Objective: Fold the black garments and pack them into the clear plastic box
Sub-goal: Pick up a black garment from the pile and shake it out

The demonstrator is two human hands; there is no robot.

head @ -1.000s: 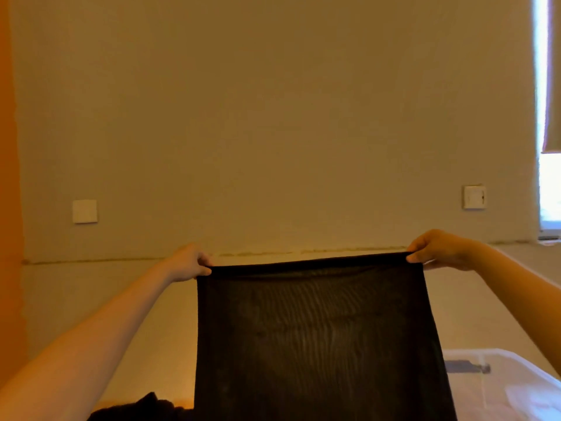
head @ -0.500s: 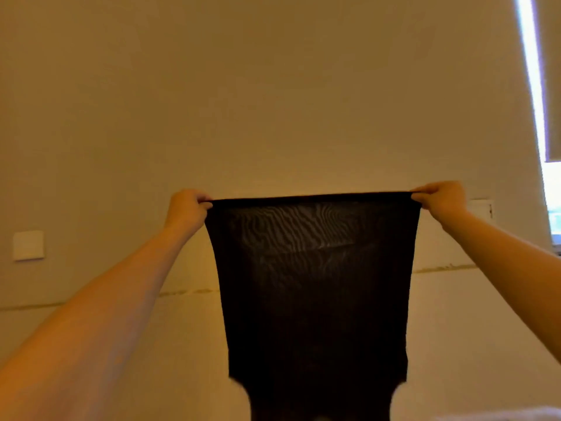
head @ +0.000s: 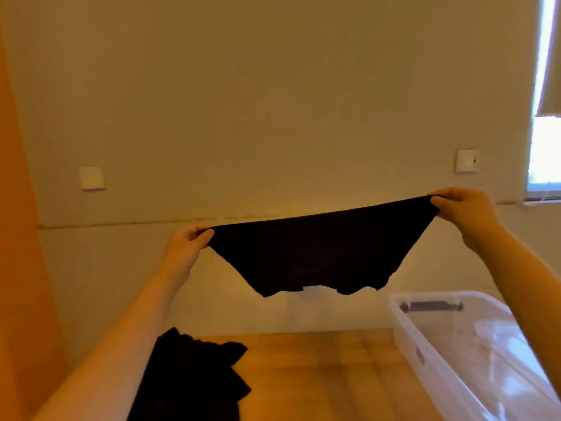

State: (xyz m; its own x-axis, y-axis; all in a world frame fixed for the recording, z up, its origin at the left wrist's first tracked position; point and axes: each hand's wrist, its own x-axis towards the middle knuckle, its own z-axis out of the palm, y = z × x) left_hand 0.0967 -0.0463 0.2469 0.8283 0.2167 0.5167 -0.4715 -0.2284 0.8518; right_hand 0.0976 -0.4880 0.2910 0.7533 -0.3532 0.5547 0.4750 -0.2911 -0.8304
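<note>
- Pinching the top edge between thumb and curled fingers, the left hand (head: 189, 243) holds the left corner of the black garment (head: 318, 253), raised in the air above the far part of the table (head: 318, 375).
- The right hand (head: 464, 212) pinches the opposite corner the same way, a little higher and farther right, so the edge between the two hands runs taut and slightly tilted.
- Judging from how it hangs in a soft belly with a ragged lower hem, the cloth is light, limp and thin; it will not keep a crease unless laid flat, and corners or edges are the sensible places to grip.
- A heap of more black garments (head: 194, 378) lies on the table at near left, below the left forearm.
- The clear plastic box (head: 431, 357) stands on the table at right, well apart from the heap; it looks to hold no clothes as yet.
- Hard to make out: what kind of garment is held, whether it is already doubled over, and how many pieces the heap contains.
- The near ends of the box and heap are cut off by the frame, and a dark strip by the box's far wall cannot be identified.
</note>
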